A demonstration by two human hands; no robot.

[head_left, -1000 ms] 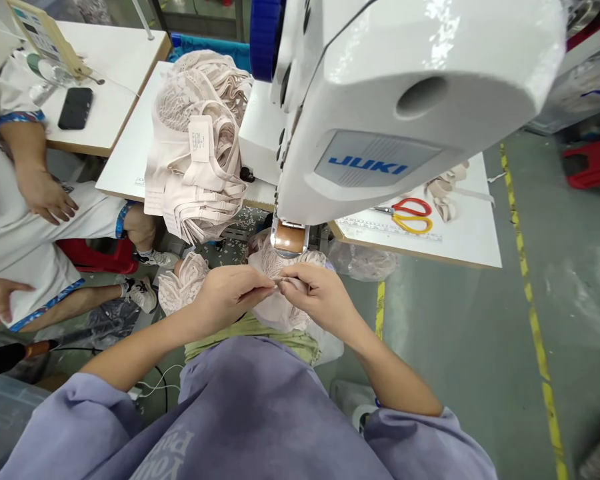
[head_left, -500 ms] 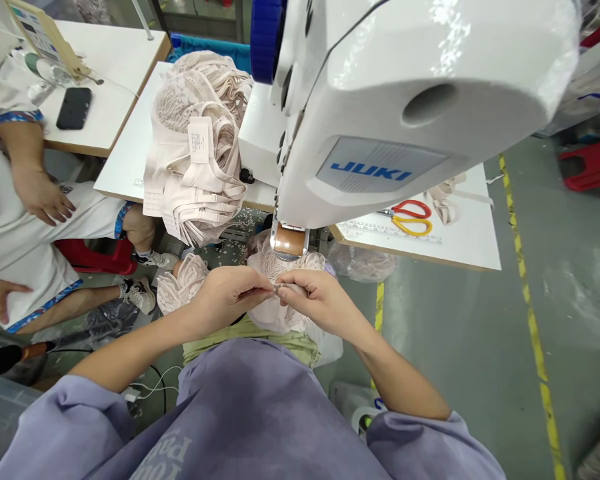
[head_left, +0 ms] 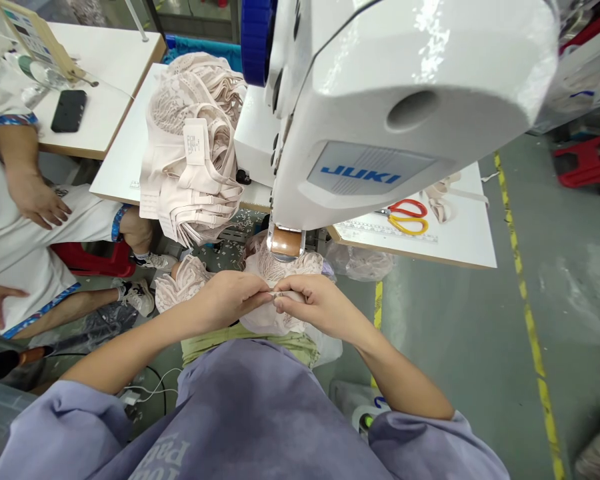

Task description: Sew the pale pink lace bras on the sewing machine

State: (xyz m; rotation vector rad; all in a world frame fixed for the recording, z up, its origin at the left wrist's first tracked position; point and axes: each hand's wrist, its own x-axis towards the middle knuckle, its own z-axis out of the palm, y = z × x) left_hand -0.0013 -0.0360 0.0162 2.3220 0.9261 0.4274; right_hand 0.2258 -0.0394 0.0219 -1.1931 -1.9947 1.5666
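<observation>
My left hand and my right hand meet in front of my body, both pinching a small pale strap piece between thumbs and fingers. Beneath them, beige lace garments lie over my lap. Just beyond my fingertips is the brown-and-metal end of the white JUKI sewing machine. A pile of beige bras with a white label hangs over the table edge, left of the machine.
Scissors with red and yellow handles rest by a ruler on the white table. At the left sits another person, whose hand is on their thigh. A black phone lies on the neighbouring table. Red stools stand at both sides.
The view has shifted slightly, so the machine and tables appear a little further left. Both hands remain together on the strap piece, with only a slight change in the fingers.
</observation>
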